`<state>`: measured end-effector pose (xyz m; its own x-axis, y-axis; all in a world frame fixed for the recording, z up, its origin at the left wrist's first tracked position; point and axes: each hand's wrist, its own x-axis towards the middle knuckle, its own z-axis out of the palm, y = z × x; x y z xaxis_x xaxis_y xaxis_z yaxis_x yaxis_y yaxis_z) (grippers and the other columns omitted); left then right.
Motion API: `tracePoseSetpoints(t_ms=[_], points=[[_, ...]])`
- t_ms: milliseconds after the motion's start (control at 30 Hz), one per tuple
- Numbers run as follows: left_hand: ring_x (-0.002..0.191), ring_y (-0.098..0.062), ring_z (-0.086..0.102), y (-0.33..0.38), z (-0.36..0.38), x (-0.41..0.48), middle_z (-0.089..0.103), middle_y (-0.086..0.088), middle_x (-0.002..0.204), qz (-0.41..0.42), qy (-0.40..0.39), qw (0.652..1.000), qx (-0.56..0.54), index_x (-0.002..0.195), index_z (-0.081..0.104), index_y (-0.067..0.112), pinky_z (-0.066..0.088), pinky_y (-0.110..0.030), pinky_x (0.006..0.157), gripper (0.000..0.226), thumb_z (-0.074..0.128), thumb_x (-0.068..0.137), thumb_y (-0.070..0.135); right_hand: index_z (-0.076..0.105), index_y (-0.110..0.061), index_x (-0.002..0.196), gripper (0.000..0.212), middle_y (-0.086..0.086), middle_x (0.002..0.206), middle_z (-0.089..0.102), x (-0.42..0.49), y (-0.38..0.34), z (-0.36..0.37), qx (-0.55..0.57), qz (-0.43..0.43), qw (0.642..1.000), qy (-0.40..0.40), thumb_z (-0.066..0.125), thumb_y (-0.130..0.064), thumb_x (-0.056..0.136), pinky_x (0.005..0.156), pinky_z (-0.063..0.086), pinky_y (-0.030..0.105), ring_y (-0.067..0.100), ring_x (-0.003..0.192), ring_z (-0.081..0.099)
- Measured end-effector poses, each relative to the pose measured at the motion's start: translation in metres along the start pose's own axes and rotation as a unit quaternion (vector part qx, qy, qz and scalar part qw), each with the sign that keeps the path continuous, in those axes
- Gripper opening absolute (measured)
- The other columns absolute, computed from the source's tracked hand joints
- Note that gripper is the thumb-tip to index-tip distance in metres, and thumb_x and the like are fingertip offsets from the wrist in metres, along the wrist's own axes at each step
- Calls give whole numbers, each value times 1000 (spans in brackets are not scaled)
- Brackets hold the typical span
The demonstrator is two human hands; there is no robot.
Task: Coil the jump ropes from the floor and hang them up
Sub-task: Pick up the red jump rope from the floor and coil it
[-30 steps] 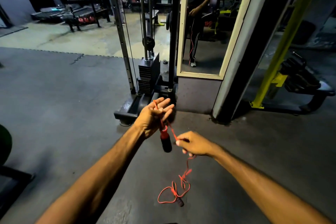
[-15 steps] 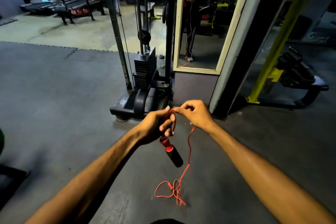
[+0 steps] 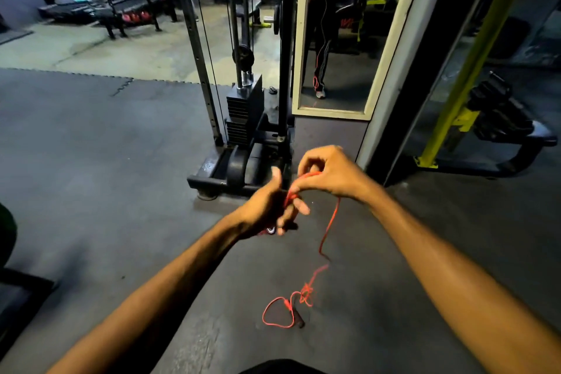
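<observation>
A thin red jump rope (image 3: 330, 223) runs from my two hands down to the grey floor. My left hand (image 3: 270, 206) grips the rope's coiled turns and one handle, which is mostly hidden under the palm. Just above and to its right, my right hand (image 3: 329, 173) pinches the red cord and holds it over the left fingers. The rope's loose tail lies tangled on the floor with the second black handle (image 3: 299, 317) at its end.
A cable machine with a weight stack (image 3: 243, 118) stands directly ahead, its base close beyond my hands. A framed mirror (image 3: 337, 39) leans to its right. A yellow-framed bench machine (image 3: 473, 118) sits far right. A dumbbell rack (image 3: 133, 15) is far back left.
My right hand has lifted the cord up from low right and carried it over the left hand. The hanging handle is now tucked under my left palm. The floor tail has shortened.
</observation>
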<state>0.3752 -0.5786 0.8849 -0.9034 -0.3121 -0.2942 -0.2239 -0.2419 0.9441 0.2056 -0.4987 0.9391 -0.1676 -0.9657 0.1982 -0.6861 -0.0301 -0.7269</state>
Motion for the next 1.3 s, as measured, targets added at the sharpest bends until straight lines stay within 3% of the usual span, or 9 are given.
tracePoseSetpoints(t_ms=[200,300,467,567,733,967,1100,1233,1300], points=[[53,-23,53,22,-16,3,55,-2,55,127,15,922,-366,95,69,-1,44,-37,79,92,26,83,80,60,-16,71,25,-7,53,48,-31,53,64,28,179,979,-91,59,-26,93,46,34,26,0,42,41],[85,-31,67,22,-16,8,72,-17,92,99,95,954,-265,113,60,-2,44,-43,98,91,25,85,77,54,-19,70,22,-2,59,55,-39,31,73,-49,75,971,-222,65,-18,89,47,39,23,5,48,50],[61,-10,63,8,-1,-4,68,-14,74,21,73,976,204,93,68,9,47,-27,69,79,7,100,59,64,-11,69,8,2,61,61,-8,-11,25,-141,-36,977,-153,69,-13,75,51,36,26,8,53,48],[53,-31,54,5,-4,-4,57,-42,86,-10,-31,992,120,124,56,4,47,-36,65,101,3,85,80,66,-14,70,14,0,58,57,-3,-1,10,21,18,996,-88,77,-7,72,48,37,22,6,50,44],[40,-22,31,25,-3,-10,28,-2,41,29,-42,982,-181,88,62,-2,51,-31,61,75,21,99,60,60,-7,69,24,-11,45,48,-15,34,55,178,105,977,60,60,-8,93,39,34,20,-1,40,38],[74,-21,63,5,-19,8,64,-16,87,141,165,967,-135,110,54,-6,52,-26,72,27,36,104,13,65,-12,79,10,0,66,65,-46,9,74,-111,48,962,-245,56,-14,84,63,47,29,8,59,57],[65,-21,65,-11,-9,2,69,-19,76,52,71,986,142,94,65,-7,44,-38,68,36,47,92,24,73,-15,73,3,-1,66,69,-16,-25,26,-103,-37,982,-156,73,-17,76,59,45,23,3,57,56],[38,-24,44,2,-7,-2,38,-6,38,15,-34,997,-61,92,62,-9,45,-33,61,103,1,91,73,63,-9,62,23,-5,50,52,-5,7,17,95,29,994,39,85,-15,68,44,30,17,0,45,38],[39,-22,43,12,-6,-5,31,-1,36,45,-68,980,-179,90,57,-6,39,-30,55,86,11,96,66,58,-13,60,27,-6,49,45,-11,28,36,163,86,980,73,71,-6,84,42,28,15,-2,41,34]])
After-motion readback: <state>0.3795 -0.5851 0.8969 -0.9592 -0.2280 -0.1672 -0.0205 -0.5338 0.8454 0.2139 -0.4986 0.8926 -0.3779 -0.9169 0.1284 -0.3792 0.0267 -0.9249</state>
